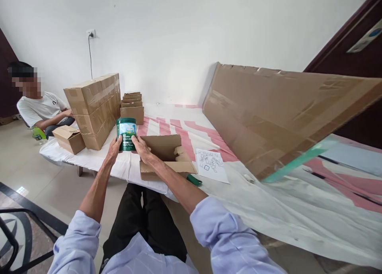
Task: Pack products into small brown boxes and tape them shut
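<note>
Between my two hands is a dark green canister (pixel 126 135) with a printed label, held upright above the table's front edge. My left hand (pixel 114 148) grips its left side, and my right hand (pixel 142 147) is closed on its lower right side. Just to the right, partly behind my right forearm, stands an open cardboard box (pixel 162 142) with its flaps up. How much is inside that box cannot be seen. A small dark green object (pixel 193 180) lies by the box's right front corner.
Stacked taped cartons (pixel 97 106) stand at left, with a smaller carton (pixel 69 138) before them and folded cardboard (pixel 132 108) behind. A sheet with drawings (pixel 211 164) lies right. A large cardboard panel (pixel 274 114) leans there. Another person (pixel 44 106) sits far left.
</note>
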{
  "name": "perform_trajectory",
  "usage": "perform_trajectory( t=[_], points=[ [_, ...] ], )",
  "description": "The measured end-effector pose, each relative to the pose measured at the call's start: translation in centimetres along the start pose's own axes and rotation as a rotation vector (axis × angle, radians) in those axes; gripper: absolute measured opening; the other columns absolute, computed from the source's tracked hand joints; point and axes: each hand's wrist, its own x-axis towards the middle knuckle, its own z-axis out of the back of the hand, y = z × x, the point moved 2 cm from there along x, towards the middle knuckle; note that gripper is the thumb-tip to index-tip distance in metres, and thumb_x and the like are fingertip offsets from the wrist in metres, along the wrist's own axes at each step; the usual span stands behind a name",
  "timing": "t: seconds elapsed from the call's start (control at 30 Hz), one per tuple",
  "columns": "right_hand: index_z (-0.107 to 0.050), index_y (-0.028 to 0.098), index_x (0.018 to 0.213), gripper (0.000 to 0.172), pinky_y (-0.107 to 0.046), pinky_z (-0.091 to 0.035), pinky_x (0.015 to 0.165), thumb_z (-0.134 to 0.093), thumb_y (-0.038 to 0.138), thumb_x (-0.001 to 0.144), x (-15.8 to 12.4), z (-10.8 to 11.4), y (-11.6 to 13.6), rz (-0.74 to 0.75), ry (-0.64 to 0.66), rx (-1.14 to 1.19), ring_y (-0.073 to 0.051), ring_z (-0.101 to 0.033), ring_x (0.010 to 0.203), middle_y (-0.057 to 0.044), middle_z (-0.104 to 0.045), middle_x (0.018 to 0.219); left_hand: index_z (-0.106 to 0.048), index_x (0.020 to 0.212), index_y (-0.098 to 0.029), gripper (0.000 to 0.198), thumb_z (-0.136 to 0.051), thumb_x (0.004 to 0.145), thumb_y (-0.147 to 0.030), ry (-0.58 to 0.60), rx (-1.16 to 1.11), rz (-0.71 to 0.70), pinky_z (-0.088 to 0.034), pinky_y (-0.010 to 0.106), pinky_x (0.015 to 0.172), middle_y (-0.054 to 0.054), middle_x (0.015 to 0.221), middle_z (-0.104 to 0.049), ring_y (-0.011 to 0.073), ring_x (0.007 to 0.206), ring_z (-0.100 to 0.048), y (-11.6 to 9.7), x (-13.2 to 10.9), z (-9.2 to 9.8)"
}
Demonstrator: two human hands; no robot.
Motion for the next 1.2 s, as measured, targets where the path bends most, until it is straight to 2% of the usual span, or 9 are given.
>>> perform_trajectory(
  t=[0.17,0.37,0.47,0.63,0.8,0.9,1.07,1.2],
  points=[
    [-0.063,0.025,0.135,0.054,-0.043,-0.062,0.102,-0.047,0.066,0.104,1.0,-0.5,-1.3,-0.01,-0.032,0.015,-0.025,-0.07,0.118,-0.011,-0.074,0.132,-0.069,0.115,-0.019,0.087,-0.062,0.075,-0.096,-0.033,0.013,0.079,-0.057,0.034,0.072,0.015,0.123,-0.076,0.0322,0.111,-0.072,1.7,1.0,-0.2],
    [-0.065,0.023,0.134,0.052,-0.042,-0.064,0.095,-0.047,0.062,0.105,1.5,-0.7,-1.8,0.007,-0.058,0.061,-0.024,-0.072,0.107,-0.011,-0.076,0.127,-0.069,0.112,-0.02,0.081,-0.063,0.078,-0.094,-0.021,0.032,0.071,-0.057,0.035,0.074,0.014,0.121,-0.075,0.0323,0.11,-0.071,1.2,0.9,-0.2],
    [-0.066,0.024,0.134,0.052,-0.042,-0.064,0.095,-0.047,0.062,0.105,1.2,-0.4,-1.8,0.034,-0.066,0.07,-0.025,-0.072,0.109,-0.01,-0.076,0.126,-0.069,0.111,-0.021,0.079,-0.065,0.078,-0.092,-0.01,0.036,0.039,-0.057,0.035,0.074,0.013,0.119,-0.075,0.0322,0.11,-0.07,0.5,0.4,-0.4],
    [-0.07,0.024,0.129,0.053,-0.048,-0.06,0.106,-0.052,0.067,0.103,0.8,0.4,-1.3,0.116,-0.083,0.063,-0.028,-0.072,0.114,-0.009,-0.078,0.124,-0.068,0.121,-0.022,0.077,-0.064,0.084,-0.089,0.02,0.023,-0.039,-0.059,0.037,0.078,0.011,0.116,-0.076,0.0306,0.109,-0.071,-1.0,-0.2,-1.0],
    [-0.069,0.026,0.132,0.062,-0.051,-0.053,0.116,-0.05,0.076,0.1,0.7,0.9,-0.2,0.236,-0.093,0.068,-0.029,-0.068,0.125,-0.007,-0.077,0.129,-0.069,0.121,-0.019,0.072,-0.063,0.089,-0.083,0.039,0.018,-0.174,-0.057,0.041,0.1,0.011,0.122,-0.077,0.0308,0.119,-0.069,-3.1,-0.5,-1.6],
    [-0.07,0.024,0.132,0.07,-0.05,-0.055,0.115,-0.05,0.081,0.098,0.4,1.3,0.8,0.324,-0.072,0.074,-0.03,-0.068,0.126,-0.01,-0.076,0.134,-0.069,0.127,-0.019,0.067,-0.063,0.094,-0.077,0.05,0.024,-0.245,-0.053,0.042,0.111,0.011,0.129,-0.076,0.0316,0.127,-0.066,-4.3,-0.6,-2.0],
    [-0.065,0.023,0.144,0.082,-0.048,-0.056,0.114,-0.044,0.088,0.097,-0.6,1.8,3.1,0.438,-0.066,0.101,-0.031,-0.068,0.127,-0.012,-0.077,0.134,-0.066,0.138,-0.02,0.066,-0.06,0.098,-0.072,0.071,0.038,-0.337,-0.048,0.045,0.12,0.012,0.142,-0.072,0.0327,0.137,-0.063,-6.2,-1.0,-2.7],
    [-0.056,0.024,0.157,0.085,-0.048,-0.053,0.119,-0.036,0.086,0.101,-1.8,2.2,4.7,0.557,-0.062,0.08,-0.03,-0.065,0.135,-0.012,-0.072,0.145,-0.064,0.141,-0.023,0.064,-0.059,0.1,-0.071,0.101,0.043,-0.46,-0.045,0.048,0.125,0.012,0.152,-0.067,0.0346,0.146,-0.058,-8.1,-1.7,-3.2]
  ],
)
